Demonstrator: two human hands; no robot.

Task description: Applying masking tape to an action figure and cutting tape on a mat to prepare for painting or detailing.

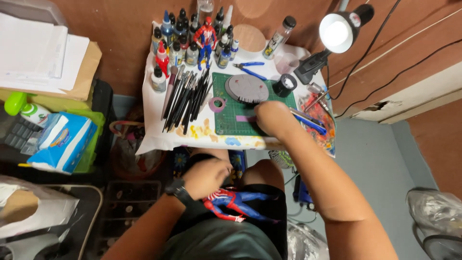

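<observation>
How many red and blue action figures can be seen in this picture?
2. One action figure stands upright among the paint bottles at the back of the small table. The other figure lies on the person's lap, under the left hand. More may be hidden.

Lamp-lit table, dim edges

My desk lamp [339,31] glares at upper right, its head blown out to plain white, and it lights the table [154,130] brightly and evenly. My lap and the floor [375,159] below sit in duller, softer light. My right hand [272,118] is slightly blurred, and straight lines bow outward near the picture's edges.
</observation>
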